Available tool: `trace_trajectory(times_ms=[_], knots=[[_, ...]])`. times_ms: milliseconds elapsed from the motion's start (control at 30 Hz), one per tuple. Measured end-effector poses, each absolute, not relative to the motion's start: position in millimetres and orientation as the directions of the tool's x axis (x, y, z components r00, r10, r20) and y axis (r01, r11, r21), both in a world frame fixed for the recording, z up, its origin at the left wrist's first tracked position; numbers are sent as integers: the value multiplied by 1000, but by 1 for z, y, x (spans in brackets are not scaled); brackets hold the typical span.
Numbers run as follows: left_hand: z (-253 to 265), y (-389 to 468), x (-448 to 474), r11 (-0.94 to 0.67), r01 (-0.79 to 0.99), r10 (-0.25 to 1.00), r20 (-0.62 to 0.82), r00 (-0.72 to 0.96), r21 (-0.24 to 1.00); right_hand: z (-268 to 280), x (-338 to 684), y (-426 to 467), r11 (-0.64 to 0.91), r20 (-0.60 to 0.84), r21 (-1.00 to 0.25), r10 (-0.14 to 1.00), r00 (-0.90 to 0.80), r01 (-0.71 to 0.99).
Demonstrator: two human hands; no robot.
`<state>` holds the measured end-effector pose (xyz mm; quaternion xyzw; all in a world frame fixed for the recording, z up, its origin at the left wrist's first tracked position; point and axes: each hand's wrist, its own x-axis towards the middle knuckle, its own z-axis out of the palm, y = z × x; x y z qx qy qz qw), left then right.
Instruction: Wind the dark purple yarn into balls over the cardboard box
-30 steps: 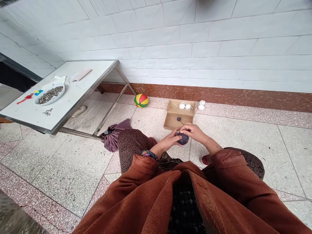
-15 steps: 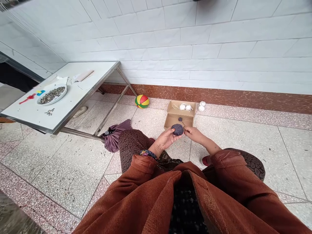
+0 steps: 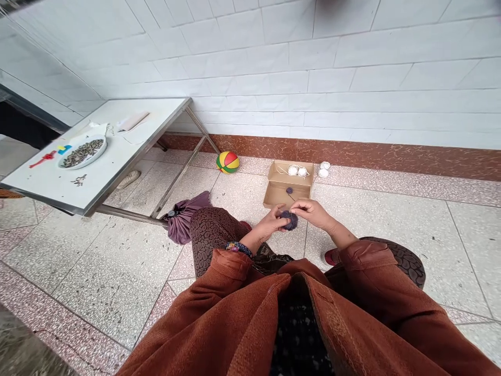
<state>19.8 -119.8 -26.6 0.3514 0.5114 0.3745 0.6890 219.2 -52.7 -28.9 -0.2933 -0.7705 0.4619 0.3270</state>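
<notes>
My left hand [image 3: 271, 223] grips a dark purple-grey ball of yarn [image 3: 290, 221] between thumb and fingers, over the gap between my knees. At the ball's upper right, my right hand [image 3: 310, 211] is closed in a pinch on the yarn strand. A smaller ball of the same yarn [image 3: 289, 190] lies in the open cardboard box [image 3: 274, 196] on the floor ahead, and a strand runs from it towards my right hand. White yarn balls [image 3: 297, 171] rest on the box's lid part.
More white balls [image 3: 324, 169] sit beside the box near the wall. A striped ball [image 3: 227, 162] and a purple drawstring bag [image 3: 188, 216] are on the floor. To the left, a table [image 3: 129, 151] bears a plate of seeds [image 3: 83, 151] and a red item [image 3: 43, 159].
My left hand has turned the yarn ball, with its thumb now across the near side. My right hand has moved up and left, over the top of the ball.
</notes>
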Motion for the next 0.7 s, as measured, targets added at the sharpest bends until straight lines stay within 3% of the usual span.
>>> trace_trajectory(times_ms=[133,300,533,700], knots=[[-16,-123,23,455,-211,861,-366,354,865,-39,219,-48,405,251,-898,790,-560,169],[-10,-121,21,455,-395,865,-290,409,799,-62,214,-48,321,155,-924,811,-565,207],[-15,-114,12,432,-588,902,-341,266,684,-69,210,-53,439,135,-832,753,-644,340],[-19,-111,2,396,-524,914,-377,149,754,-46,214,-59,508,182,-838,608,-773,202]])
